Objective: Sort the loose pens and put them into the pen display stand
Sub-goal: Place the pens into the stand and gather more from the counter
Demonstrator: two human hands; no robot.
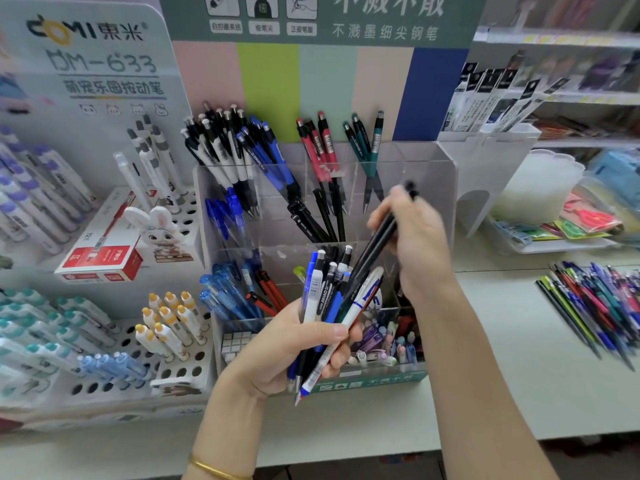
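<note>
Two hands sort pens in front of the clear display stand.
The left hand grips a mixed bunch of pens; the right hand pinches a black pen, its lower end apparently among the bunch, though blurred. Loose pens lie on the counter.

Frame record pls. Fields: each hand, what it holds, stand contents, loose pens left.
left hand: grips a mixed bundle of pens, tips down
right hand: pinches one black pen, its lower end at the bundle
pen display stand: clear, tiered compartments; back row holds black-white, blue, red and green pens, grouped by colour
loose pens: mixed pile on the counter, right of the stand
task state: sorting not finished
</note>
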